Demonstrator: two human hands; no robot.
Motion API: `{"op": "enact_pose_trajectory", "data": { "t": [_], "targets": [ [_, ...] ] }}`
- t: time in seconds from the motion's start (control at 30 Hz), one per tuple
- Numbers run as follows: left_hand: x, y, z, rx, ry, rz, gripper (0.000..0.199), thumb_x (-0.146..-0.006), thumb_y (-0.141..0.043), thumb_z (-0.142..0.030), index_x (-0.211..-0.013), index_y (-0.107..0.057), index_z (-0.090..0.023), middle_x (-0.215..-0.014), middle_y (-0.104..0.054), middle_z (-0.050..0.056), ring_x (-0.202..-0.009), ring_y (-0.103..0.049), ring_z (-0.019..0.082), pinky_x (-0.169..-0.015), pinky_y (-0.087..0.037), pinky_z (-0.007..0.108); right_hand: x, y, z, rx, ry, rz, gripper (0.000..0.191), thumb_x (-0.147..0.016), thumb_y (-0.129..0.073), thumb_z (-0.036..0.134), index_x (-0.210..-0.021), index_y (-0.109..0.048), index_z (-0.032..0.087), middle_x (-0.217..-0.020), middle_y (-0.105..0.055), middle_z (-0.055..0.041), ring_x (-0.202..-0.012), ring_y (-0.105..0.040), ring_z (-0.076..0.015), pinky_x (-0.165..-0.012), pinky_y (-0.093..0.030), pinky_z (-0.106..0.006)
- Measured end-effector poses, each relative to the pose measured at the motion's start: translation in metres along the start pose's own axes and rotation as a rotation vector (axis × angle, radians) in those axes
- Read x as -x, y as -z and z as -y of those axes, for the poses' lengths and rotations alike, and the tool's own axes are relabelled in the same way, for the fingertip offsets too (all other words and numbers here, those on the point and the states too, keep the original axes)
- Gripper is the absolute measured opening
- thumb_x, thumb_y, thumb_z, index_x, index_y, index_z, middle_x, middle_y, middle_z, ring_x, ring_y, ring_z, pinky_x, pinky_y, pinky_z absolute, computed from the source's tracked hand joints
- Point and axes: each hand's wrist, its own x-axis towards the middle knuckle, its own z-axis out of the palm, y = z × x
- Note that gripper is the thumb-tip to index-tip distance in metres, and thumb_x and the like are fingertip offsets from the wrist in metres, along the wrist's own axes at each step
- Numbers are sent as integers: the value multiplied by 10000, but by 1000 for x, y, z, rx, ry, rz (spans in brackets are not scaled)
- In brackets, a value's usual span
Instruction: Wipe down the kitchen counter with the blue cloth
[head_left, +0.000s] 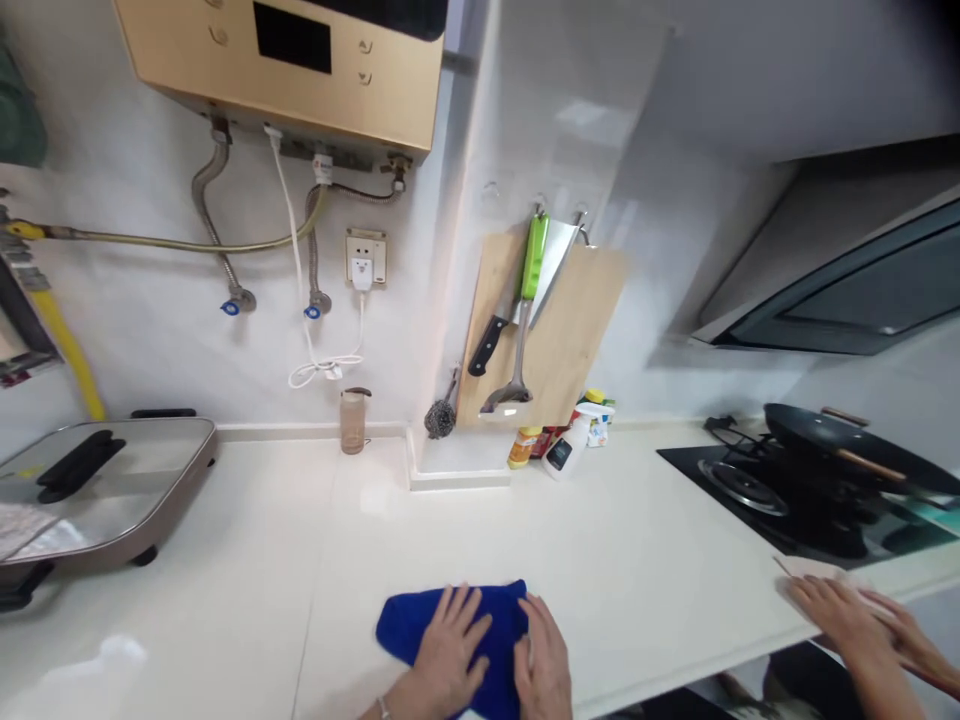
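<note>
A dark blue cloth [501,655] lies folded on the white countertop, close to its front edge. Flat on top of it rests my left hand [448,655], fingers spread. Along the cloth's right edge is my right hand [546,660], turned on its side, with slightly bent fingers touching the cloth and the thumb apart from them. The underside of the cloth is hidden.
At right, another person's hands [847,620] hold a pale cloth [814,568] on the counter. Behind are a gas stove [750,500] with a wok [832,440], a white spray bottle [568,447] and a small bottle [352,422]. An electric pan [161,500] stands left.
</note>
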Motion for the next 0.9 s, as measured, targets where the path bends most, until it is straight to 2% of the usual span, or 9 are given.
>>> {"op": "enact_pose_trajectory", "data": {
  "t": [0.13, 0.2, 0.27, 0.37, 0.43, 0.53, 0.73, 0.9],
  "targets": [
    [36, 23, 54, -191, 216, -177, 482, -971, -431, -273, -1441, -533, -245, -1579, -419, 112, -1482, -336, 319, -1180, -358, 609, -9, -26, 63, 31, 91, 192, 473, -976, -355, 278, -1422, -497, 206, -1477, -521, -124, -1451, -370, -317, -1154, -400, -584],
    [53, 34, 81, -265, 322, -239, 474, -979, -411, -276, -1426, -550, -199, -1549, -461, 138, -1474, -352, 323, -1176, -366, 595, -10, -35, 86, 78, 113, 311, 505, -979, -364, 281, -1473, -454, 226, -1543, -454, -108, -1488, -306, -334, -1168, -366, -610],
    [66, 40, 100, -324, 434, -291, 482, -979, -407, -295, -1417, -559, -163, -1533, -478, 160, -1470, -354, 343, -1176, -357, 601, -11, -37, 99, 118, 123, 404, 536, -983, -379, 303, -1517, -397, 252, -1607, -358, -94, -1509, -252, -353, -1173, -340, -634],
    [74, 42, 113, -376, 543, -348, 501, -981, -385, -327, -1408, -570, -139, -1526, -480, 184, -1474, -340, 367, -1178, -333, 617, -15, -25, 100, 142, 121, 476, 560, -988, -398, 355, -1542, -343, 296, -1653, -257, -59, -1520, -220, -350, -1190, -307, -639],
    [75, 40, 115, -386, 547, -364, 523, -987, -357, -349, -1411, -568, -127, -1535, -462, 200, -1480, -323, 378, -1183, -310, 624, -18, -11, 89, 151, 116, 517, 560, -993, -396, 379, -1546, -323, 330, -1659, -240, -29, -1522, -224, -327, -1203, -295, -626],
    [74, 37, 116, -369, 522, -368, 555, -985, -330, -378, -1422, -557, -121, -1548, -442, 205, -1486, -310, 384, -1185, -296, 632, -21, 12, 60, 197, 94, 555, 562, -999, -379, 369, -1554, -291, 348, -1654, -252, -19, -1524, -225, -308, -1204, -292, -628],
    [76, 33, 127, -308, 541, -339, 612, -955, -337, -457, -1483, -491, -189, -1573, -424, 160, -1502, -290, 359, -1183, -295, 631, -21, 53, -25, 323, 0, 469, 559, -998, -394, 377, -1548, -299, 352, -1626, -324, -25, -1506, -278, -298, -1202, -284, -631],
    [77, 37, 130, -271, 618, -211, 686, -942, -285, -531, -1509, -446, -182, -1624, -349, 127, -1533, -217, 322, -1217, -239, 586, -34, 67, -97, 425, -109, 422, 546, -999, -375, 386, -1541, -315, 359, -1626, -328, -12, -1512, -264, -279, -1208, -274, -603]
  ]
}}
